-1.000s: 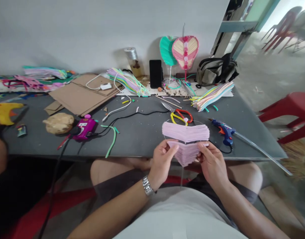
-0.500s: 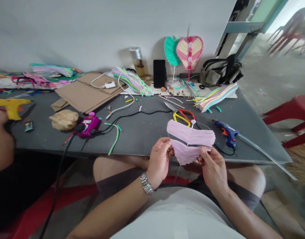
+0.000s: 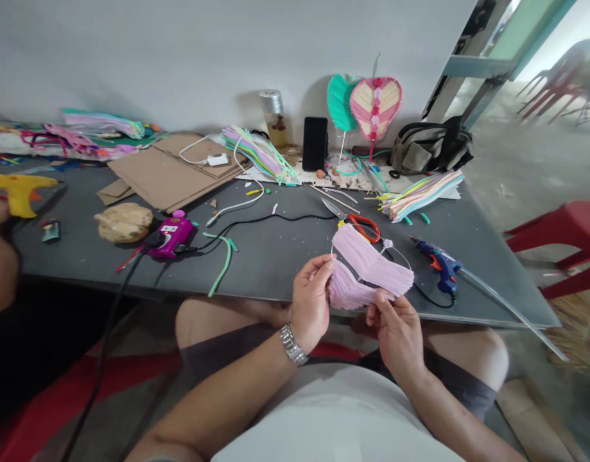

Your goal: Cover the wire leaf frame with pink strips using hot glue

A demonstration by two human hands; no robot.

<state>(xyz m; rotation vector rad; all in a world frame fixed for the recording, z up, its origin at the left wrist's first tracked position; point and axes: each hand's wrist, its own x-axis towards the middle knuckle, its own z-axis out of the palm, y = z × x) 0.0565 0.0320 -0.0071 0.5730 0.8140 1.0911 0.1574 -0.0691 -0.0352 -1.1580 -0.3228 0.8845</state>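
Between my two hands is a lilac fan made of pipe cleaners laid side by side in V-shaped bands on a thin wire loop, with a gap between the bands. My left hand pinches its left edge between thumb and fingers. Lower down, my right hand pinches the right edge. A small lilac knob sits at the far part of the loop. Just beyond the fan lie scissors with red and yellow handles, partly hidden by it. To the right rests a blue glue gun with a long clear glue stick.
A purple power socket, a pale lumpy object and cardboard sheets lie left. Pipe-cleaner bundles, a phone, a jar, finished fans and a bag stand behind. Another person's arm is near a yellow glue gun.
The lilac fan has turned clockwise, its right side dropping nearer to me. My right hand has moved left and down with it; my left hand still grips the left edge.
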